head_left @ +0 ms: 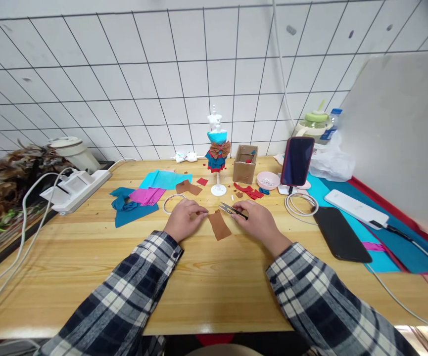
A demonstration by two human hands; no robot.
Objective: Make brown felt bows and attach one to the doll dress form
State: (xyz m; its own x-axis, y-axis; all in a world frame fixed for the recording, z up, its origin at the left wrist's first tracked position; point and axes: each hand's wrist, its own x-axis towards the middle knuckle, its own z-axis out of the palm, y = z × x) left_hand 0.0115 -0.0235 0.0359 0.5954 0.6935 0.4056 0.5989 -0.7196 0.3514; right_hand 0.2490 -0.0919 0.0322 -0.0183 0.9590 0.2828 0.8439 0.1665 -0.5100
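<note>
My right hand (256,222) holds a pair of thread snips (238,213) with dark handles, its short blades pointing left. Under the blade tips lies a small piece of brown crepe paper (219,226), flat on the table. My left hand (186,220) rests just left of that piece, thumb and forefinger pinched together near its upper left corner; what is between them is too small to make out. Behind both hands a small white dress-form stand (218,189) wears a dress (217,151) in light blue, dark blue and red with a brown bow.
Blue (135,215), magenta (147,196) and brown (188,187) paper pieces lie to the left. A cardboard box (244,170), a pink bowl (267,180) and red scraps (249,191) stand behind right. Phones (342,232), cables and a power strip (76,190) flank the table.
</note>
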